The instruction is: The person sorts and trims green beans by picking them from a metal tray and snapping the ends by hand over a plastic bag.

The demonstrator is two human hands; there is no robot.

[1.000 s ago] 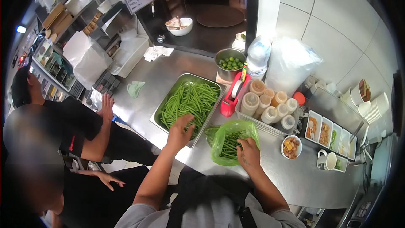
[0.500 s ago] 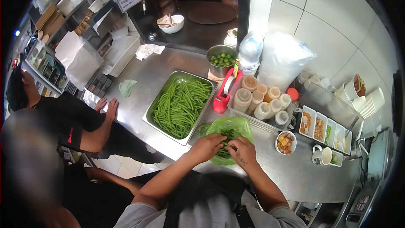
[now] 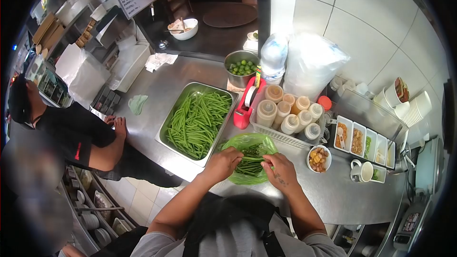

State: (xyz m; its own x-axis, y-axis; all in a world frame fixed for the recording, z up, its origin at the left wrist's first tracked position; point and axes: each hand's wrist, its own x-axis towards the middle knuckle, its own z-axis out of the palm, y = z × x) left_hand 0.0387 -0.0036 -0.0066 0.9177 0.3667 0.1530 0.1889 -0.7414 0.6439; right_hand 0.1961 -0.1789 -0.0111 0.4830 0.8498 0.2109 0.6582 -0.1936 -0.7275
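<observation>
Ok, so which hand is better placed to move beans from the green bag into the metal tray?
Probably the left hand: it is at the side of the green bag nearer the metal tray. The right hand is on the far side.

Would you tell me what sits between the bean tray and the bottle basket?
A red tape dispenser lies between the tray and the basket, as the head view shows.
</observation>
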